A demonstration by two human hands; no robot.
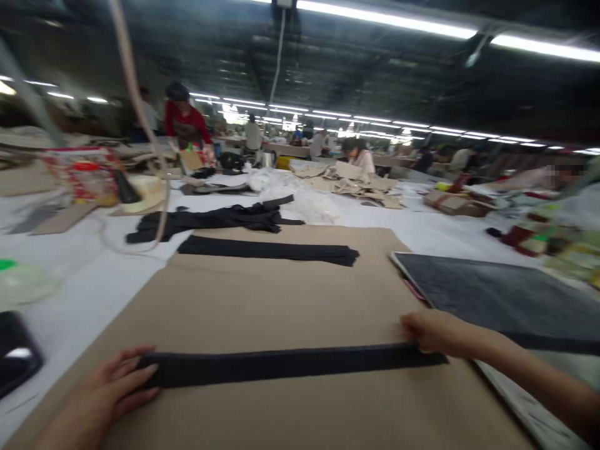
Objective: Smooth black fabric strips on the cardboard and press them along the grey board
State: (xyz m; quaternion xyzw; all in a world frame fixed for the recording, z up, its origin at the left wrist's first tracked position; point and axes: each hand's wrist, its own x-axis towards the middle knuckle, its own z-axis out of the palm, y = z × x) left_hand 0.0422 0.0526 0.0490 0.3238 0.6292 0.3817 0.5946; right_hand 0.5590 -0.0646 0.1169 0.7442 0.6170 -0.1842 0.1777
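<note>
A long black strip of fabric (pixel 290 365) lies flat and nearly straight across the brown cardboard sheet (pixel 281 306). My left hand (pixel 115 387) rests at the strip's left end, fingers spread and fingertips touching it. At the other end, my right hand (pixel 429 331) is closed, its curled fingers at the strip's upper edge. The exact grip there is blurred. Farther up the cardboard is a flat stack of similar black strips (pixel 267 250), apart from both hands. Behind that stack lies a loose heap of black strips (pixel 210 219).
A dark grey board (pixel 506 294) lies to the right, under my right forearm. At the left edge is a dark phone-like object (pixel 16 353). A pale cord (pixel 134 81) hangs down at left. Clear plastic (pixel 290 190), brown scraps (pixel 349 178) and a person in red (pixel 187 125) are beyond.
</note>
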